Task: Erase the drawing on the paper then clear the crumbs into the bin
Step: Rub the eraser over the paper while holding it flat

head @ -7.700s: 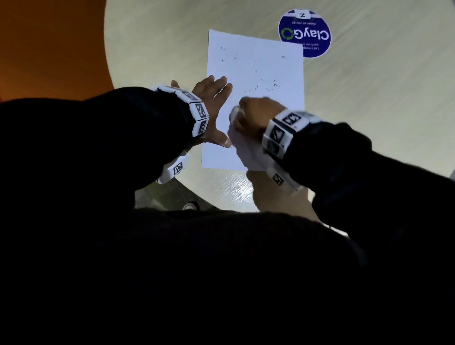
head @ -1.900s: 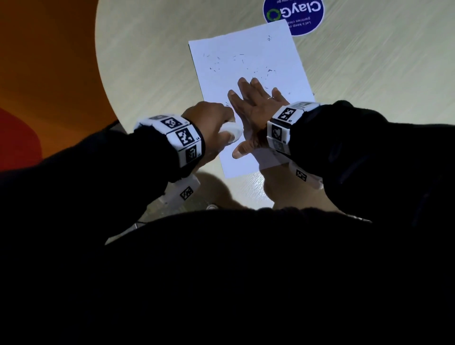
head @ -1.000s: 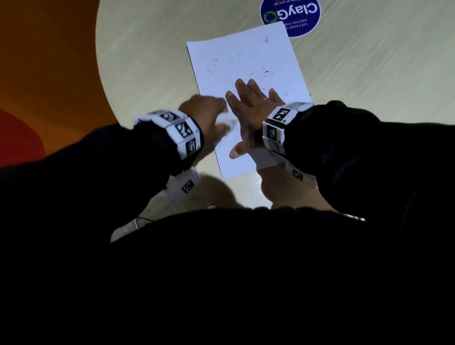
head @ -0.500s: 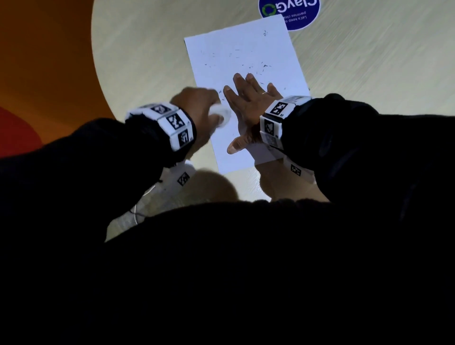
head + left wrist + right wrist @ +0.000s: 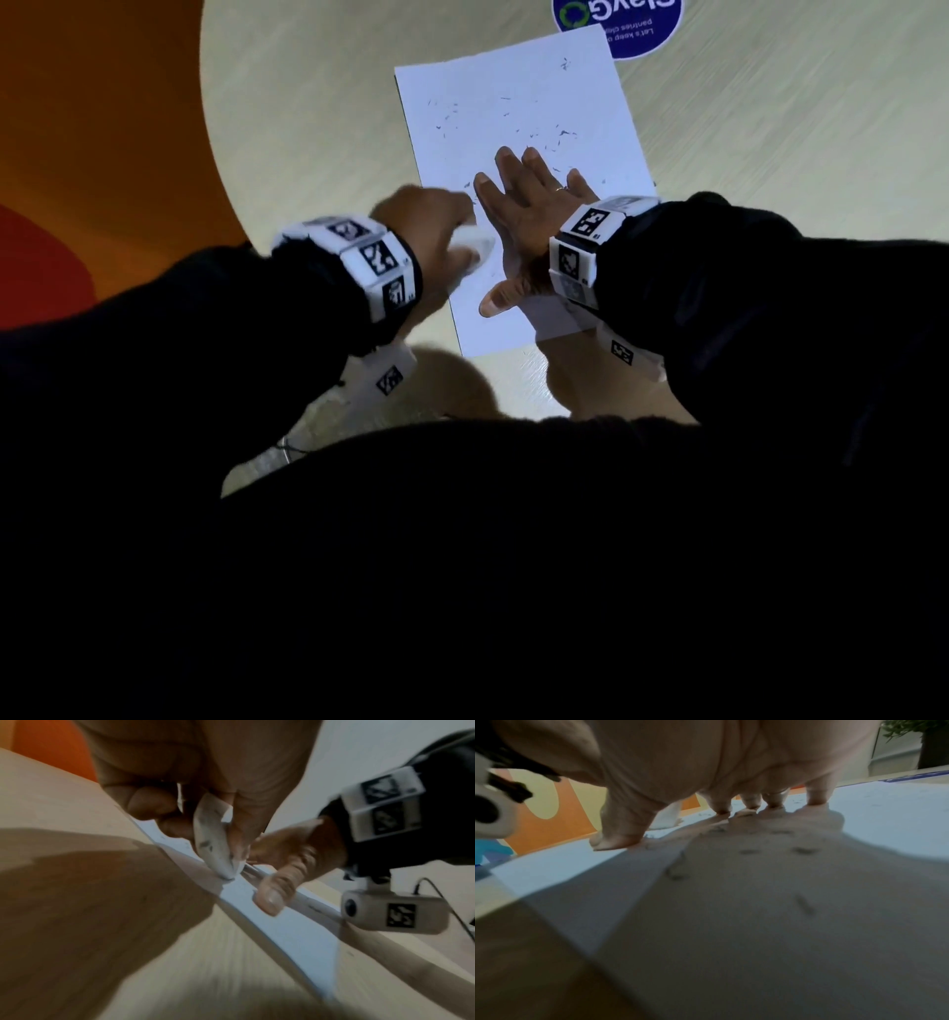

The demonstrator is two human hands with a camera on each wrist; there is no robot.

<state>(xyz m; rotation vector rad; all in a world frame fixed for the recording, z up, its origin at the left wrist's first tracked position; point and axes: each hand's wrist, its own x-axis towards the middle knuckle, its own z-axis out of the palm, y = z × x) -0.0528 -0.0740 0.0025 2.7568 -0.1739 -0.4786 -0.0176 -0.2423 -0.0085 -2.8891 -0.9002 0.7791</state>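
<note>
Nearest to the camera in the head view are the dark sleeves (image 5: pixel 744 288) of the person, each with a white band of black square markers at the wrist. From this view the left hand (image 5: pixel 426 231) looks like a closed fist at the left edge of the paper (image 5: pixel 518 118), and only a blurred white patch shows below it. The left wrist view makes this clear: the fingers are curled around a white eraser (image 5: pixel 214 841), a smooth oval piece with grey smudges, and its rounded tip touches the sheet close to the edge. The right hand (image 5: pixel 529 205) lies flat and open on the paper just beside the left hand, its fingers straight and spread, with a thin ring on one finger. The right wrist view shows from below what the head view cannot: the fingertips (image 5: pixel 750 804) and the thumb press on the sheet, and the palm is arched above it. In that view the crumbs (image 5: pixel 804 851) are small dark rolled threads under the hand. In the head view more crumbs lie scattered on the far half of the thin, matte white sheet. The tabletop (image 5: pixel 318 128) is round, pale, with a fine wood grain. At the far edge a round blue sticker (image 5: pixel 637 31) touches the far corner of the paper. Beyond the tabletop, on the left, the floor (image 5: pixel 97 128) is orange.
</note>
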